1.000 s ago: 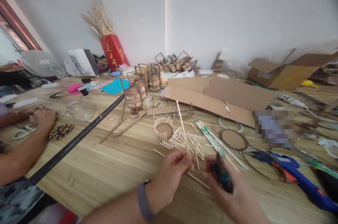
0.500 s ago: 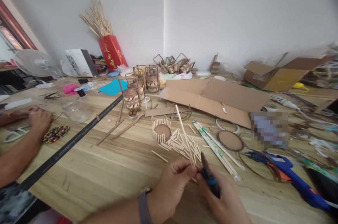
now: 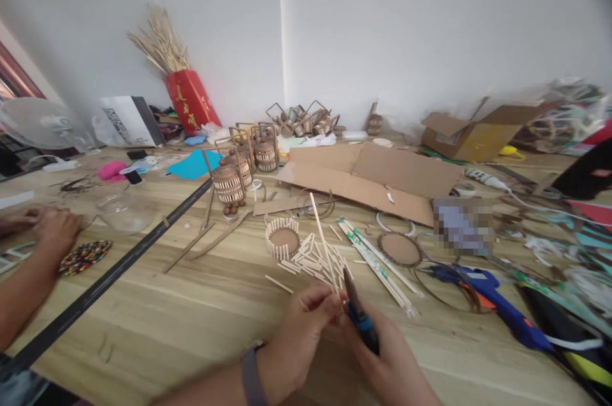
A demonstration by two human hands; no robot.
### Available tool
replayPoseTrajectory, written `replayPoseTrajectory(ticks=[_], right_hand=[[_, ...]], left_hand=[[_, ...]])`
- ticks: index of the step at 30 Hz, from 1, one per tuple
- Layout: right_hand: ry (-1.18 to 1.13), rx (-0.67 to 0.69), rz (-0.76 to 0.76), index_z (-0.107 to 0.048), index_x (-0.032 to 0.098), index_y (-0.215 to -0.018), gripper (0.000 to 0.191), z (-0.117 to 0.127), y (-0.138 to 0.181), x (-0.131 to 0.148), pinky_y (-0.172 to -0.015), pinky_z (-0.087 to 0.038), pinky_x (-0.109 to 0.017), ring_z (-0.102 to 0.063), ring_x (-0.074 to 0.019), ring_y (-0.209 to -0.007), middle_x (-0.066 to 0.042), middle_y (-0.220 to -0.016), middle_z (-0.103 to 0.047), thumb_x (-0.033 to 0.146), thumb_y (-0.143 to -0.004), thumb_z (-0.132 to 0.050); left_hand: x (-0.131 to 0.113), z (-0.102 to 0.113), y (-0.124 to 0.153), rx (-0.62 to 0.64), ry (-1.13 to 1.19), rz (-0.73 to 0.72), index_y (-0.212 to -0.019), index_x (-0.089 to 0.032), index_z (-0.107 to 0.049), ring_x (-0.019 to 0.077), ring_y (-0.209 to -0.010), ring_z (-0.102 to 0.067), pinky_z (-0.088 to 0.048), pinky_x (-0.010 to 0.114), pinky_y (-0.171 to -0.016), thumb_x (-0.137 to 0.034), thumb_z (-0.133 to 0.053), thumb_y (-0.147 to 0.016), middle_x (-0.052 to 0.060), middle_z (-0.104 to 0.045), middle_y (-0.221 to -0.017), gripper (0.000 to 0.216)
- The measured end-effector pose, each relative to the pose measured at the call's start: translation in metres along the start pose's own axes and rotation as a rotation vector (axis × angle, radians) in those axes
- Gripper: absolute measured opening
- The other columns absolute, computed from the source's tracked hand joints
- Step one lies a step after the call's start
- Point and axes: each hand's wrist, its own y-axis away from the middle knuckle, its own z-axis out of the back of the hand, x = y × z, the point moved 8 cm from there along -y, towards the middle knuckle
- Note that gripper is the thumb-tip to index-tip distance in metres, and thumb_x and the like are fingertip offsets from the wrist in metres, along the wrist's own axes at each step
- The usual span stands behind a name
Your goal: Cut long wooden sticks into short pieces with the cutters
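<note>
Between the fingertips of my left hand (image 3: pixel 310 310) is a pale wooden chopstick (image 3: pixel 319 227), its long end slanting up and away. My right hand (image 3: pixel 382 355) grips a tool with a blue-and-black handle and a dark pointed metal head (image 3: pixel 352 294), close beside the chopstick's lower end. Whether it is a knife or pliers I cannot tell. Just beyond my hands lies a pile of short cut stick pieces (image 3: pixel 313 259). Left of the pile stands a round cardboard base (image 3: pixel 285 241) ringed by upright stick pieces. Wrapped chopsticks (image 3: pixel 377 266) lie to the right.
A blue glue gun (image 3: pixel 497 307) lies at right, near a bark-edged cardboard disc (image 3: pixel 400 248). Flattened cardboard (image 3: pixel 354 176) and small lidded stick baskets (image 3: pixel 228 183) stand farther back. At left, another person's hands (image 3: pixel 57 227) rest near a glass jar (image 3: pixel 124 211) and beads (image 3: pixel 86 257).
The view has turned slightly right, so the table things sit farther left. Both hands keep hold of the chopstick and the tool, with the tool's head still beside the stick.
</note>
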Motion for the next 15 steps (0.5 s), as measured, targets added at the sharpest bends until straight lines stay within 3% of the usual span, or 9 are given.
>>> replayPoseTrajectory(ticks=[5,10,15], right_hand=[[0.053,0.022,-0.025,-0.064,0.017,-0.084,0.036,0.0,-0.001,0.0,-0.064,-0.051,-0.028,-0.062,-0.021,-0.069,-0.005,-0.073,-0.068,0.047,-0.09,-0.044],[0.172,-0.032,0.027,-0.062,0.019,-0.079,0.019,0.003,0.002,0.007,-0.059,-0.048,-0.027,-0.06,-0.0191,-0.063,-0.003,-0.069,-0.067,0.035,-0.083,-0.05],[0.213,-0.013,0.031,-0.061,0.02,-0.087,0.014,0.005,0.004,0.005,-0.065,-0.049,-0.03,-0.064,-0.0206,-0.072,-0.005,-0.08,-0.071,0.03,-0.081,-0.052]], left_hand=[[0.008,0.004,-0.002,-0.015,0.073,0.067,-0.071,-0.012,-0.07,0.0119,-0.066,-0.045,-0.036,0.025,-0.067,-0.05,-0.08,-0.067,0.001,-0.056,-0.066,0.04],[-0.001,0.01,-0.003,-0.082,0.106,0.092,-0.063,-0.013,-0.068,0.0099,-0.061,-0.045,-0.035,0.023,-0.062,-0.043,-0.087,-0.056,0.0,-0.056,-0.061,0.036],[0.002,0.01,-0.003,-0.111,0.173,0.146,-0.063,-0.013,-0.069,0.0096,-0.061,-0.049,-0.037,0.022,-0.06,-0.033,-0.089,-0.051,0.001,-0.061,-0.066,0.031]])
